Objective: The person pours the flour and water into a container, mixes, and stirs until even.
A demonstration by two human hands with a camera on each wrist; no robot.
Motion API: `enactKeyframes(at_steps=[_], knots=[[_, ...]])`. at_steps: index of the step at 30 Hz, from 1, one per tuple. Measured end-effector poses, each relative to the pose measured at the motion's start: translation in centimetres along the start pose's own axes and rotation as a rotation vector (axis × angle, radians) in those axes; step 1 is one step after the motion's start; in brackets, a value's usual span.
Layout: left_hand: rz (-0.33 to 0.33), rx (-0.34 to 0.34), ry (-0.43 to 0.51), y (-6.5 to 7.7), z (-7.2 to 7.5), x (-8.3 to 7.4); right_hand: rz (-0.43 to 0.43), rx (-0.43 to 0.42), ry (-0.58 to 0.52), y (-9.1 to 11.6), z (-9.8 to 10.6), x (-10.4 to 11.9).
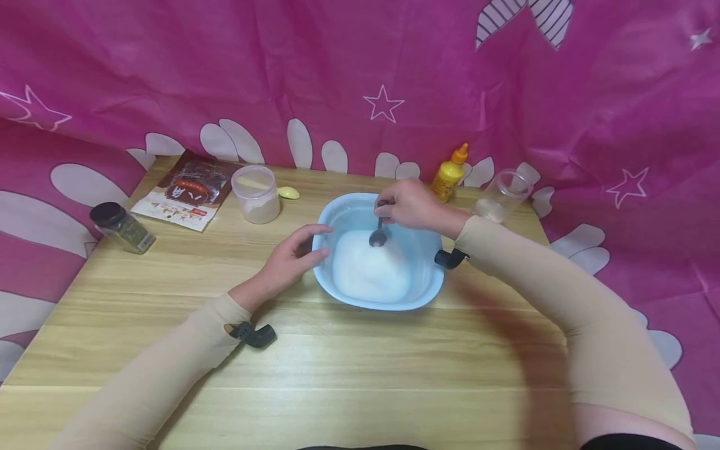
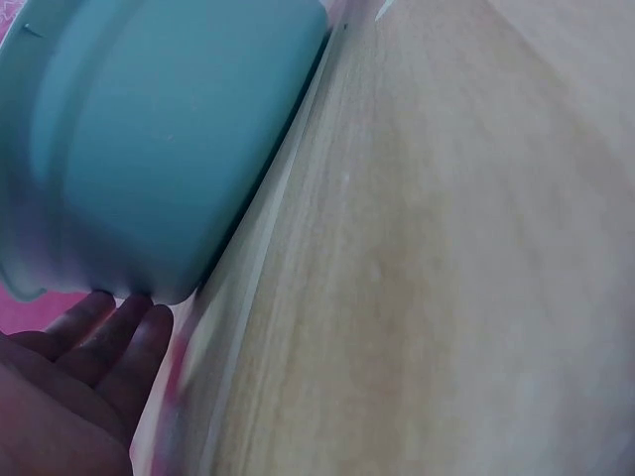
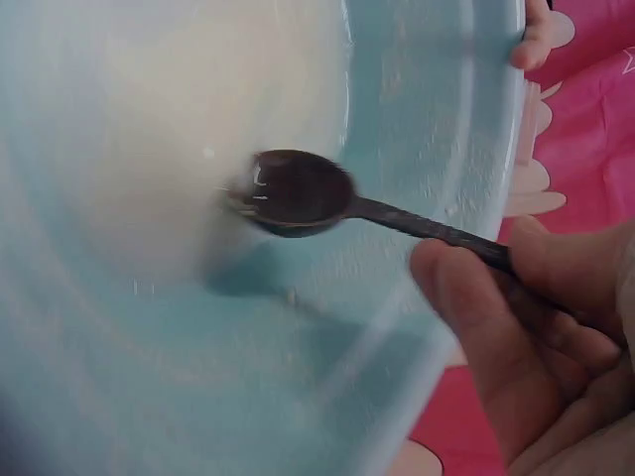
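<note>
A light blue plastic basin [image 1: 388, 305] stands on the table with a white mass [image 1: 368, 269] in its bottom; whether that is powder or liquid I cannot tell. My right hand [image 1: 413, 203] pinches the handle of a small dark spoon [image 3: 303, 193] and holds it over the basin, bowl end toward the white mass. In the right wrist view the spoon's bowl looks dark and shiny inside. My left hand [image 1: 292, 256] holds the basin's left side, thumb and forefinger over the rim. Its other fingers [image 2: 139, 362] touch the outer wall in the left wrist view.
Behind the basin stand a yellow squeeze bottle [image 1: 448, 175] and a clear cup [image 1: 502, 197]. To the left are a jar of pale powder [image 1: 257, 201], a yellow spoon [image 1: 289, 193], a brown-white packet [image 1: 188, 190] and a black-lidded jar [image 1: 122, 228]. A pink curtain [image 1: 337, 75] hangs behind.
</note>
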State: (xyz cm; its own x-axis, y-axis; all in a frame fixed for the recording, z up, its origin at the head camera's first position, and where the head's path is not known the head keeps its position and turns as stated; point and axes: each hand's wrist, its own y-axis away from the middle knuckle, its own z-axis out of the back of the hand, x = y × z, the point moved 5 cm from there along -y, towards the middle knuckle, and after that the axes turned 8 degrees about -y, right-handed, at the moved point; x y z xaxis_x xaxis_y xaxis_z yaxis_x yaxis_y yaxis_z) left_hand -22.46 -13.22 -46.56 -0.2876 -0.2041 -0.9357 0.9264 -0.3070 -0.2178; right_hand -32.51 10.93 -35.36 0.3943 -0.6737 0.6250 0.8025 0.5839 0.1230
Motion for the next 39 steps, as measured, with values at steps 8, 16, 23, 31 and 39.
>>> enactKeyframes(at_steps=[8, 16, 23, 31, 39], knots=[[0.002, -0.005, -0.003, 0.2, 0.1, -0.2, -0.038, 0.187, -0.113, 1.0, -1.1, 0.1], [0.008, -0.008, -0.028, 0.3, 0.0, -0.1, -0.039, 0.073, -0.159, 0.3, -1.0, 0.2], [0.013, -0.002, -0.033, 0.1, 0.2, -0.1, -0.056, 0.034, -0.123, 0.7, -0.3, -0.4], [0.017, -0.008, -0.036, 0.2, 0.1, 0.1, -0.048, 0.072, -0.199, 0.6, -1.2, -0.1], [0.019, 0.002, -0.046, 0.1, 0.1, 0.1, -0.008, -0.054, -0.065, 0.6, 0.2, -0.5]])
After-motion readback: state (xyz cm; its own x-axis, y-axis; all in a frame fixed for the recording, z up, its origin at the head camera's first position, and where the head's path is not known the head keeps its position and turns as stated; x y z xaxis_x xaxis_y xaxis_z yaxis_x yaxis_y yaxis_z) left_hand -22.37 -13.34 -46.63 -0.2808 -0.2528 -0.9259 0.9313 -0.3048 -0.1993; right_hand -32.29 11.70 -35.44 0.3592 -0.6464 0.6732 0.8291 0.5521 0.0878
